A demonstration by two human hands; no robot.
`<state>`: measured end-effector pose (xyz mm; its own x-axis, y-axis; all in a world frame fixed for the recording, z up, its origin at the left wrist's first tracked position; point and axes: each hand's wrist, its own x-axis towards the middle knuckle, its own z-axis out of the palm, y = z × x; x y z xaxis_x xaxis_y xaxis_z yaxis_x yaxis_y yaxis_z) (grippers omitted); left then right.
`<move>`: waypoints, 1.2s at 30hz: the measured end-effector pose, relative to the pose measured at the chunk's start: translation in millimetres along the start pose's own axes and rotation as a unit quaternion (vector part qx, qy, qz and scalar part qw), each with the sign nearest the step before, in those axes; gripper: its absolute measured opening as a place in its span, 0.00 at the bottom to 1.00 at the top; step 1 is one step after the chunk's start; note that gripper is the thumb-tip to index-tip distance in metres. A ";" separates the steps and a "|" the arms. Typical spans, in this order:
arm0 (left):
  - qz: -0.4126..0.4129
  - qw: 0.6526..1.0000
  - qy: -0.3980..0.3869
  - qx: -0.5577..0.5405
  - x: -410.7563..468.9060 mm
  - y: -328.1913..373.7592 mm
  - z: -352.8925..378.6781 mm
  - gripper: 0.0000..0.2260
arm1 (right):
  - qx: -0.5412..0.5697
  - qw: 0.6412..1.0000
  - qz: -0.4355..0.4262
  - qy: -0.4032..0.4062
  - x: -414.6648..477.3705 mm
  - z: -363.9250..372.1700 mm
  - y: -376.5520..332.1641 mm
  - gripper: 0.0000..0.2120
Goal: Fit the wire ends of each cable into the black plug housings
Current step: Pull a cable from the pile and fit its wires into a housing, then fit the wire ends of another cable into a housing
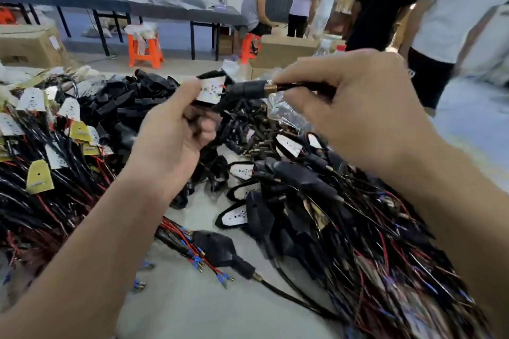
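Note:
My left hand point(179, 129) pinches a small white perforated plate point(210, 92) with red wire ends at its edge. Held right against it is a black plug housing point(245, 89) with a brass collar, gripped at its cable end by my right hand point(349, 107). Both hands hover above the table, over heaps of black cables. On the table in front lies another black plug housing point(217, 249) beside loose red wires with blue-sleeved tips point(198, 256).
Piles of cables with white and yellow plates point(55, 146) cover the left; tangled black and red wires point(371, 242) fill the right. Black housings point(132, 102) are heaped behind. Cardboard boxes point(27, 44), orange stools point(146, 49) and several people stand beyond the grey table point(192, 305).

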<state>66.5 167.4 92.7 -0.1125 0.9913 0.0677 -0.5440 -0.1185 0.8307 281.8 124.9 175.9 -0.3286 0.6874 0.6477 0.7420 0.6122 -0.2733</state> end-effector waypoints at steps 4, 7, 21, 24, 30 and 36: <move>-0.033 0.997 0.001 0.074 25.5 -33.3 37.2 0.09 | -0.135 0.983 0.111 -0.054 -3.5 -15.8 35.7 0.06; -0.032 0.968 -0.054 0.242 35.5 -70.2 49.4 0.20 | -0.172 0.964 0.190 -0.072 -31.2 -3.3 73.7 0.07; 0.200 0.825 0.024 0.527 14.8 -87.0 15.4 0.08 | -0.084 0.975 0.206 -0.009 -61.2 89.3 82.5 0.14; 0.196 0.775 0.064 0.597 14.2 -78.4 -16.6 0.11 | -0.031 0.984 0.168 -0.051 -42.0 127.4 57.6 0.14; 0.190 0.660 0.066 0.724 15.6 -54.9 -85.8 0.24 | 0.057 0.973 0.169 -0.147 -8.5 200.1 22.7 0.15; 0.147 0.549 0.085 0.818 19.6 -31.9 -141.0 0.23 | 0.091 0.955 0.195 -0.203 12.8 257.7 -0.8 0.17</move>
<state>-35.6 182.6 -10.4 -0.1468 0.9073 0.3941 0.9786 0.0750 0.1918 126.4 233.9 1.1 -0.2755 0.9490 0.1532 0.7518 0.3120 -0.5809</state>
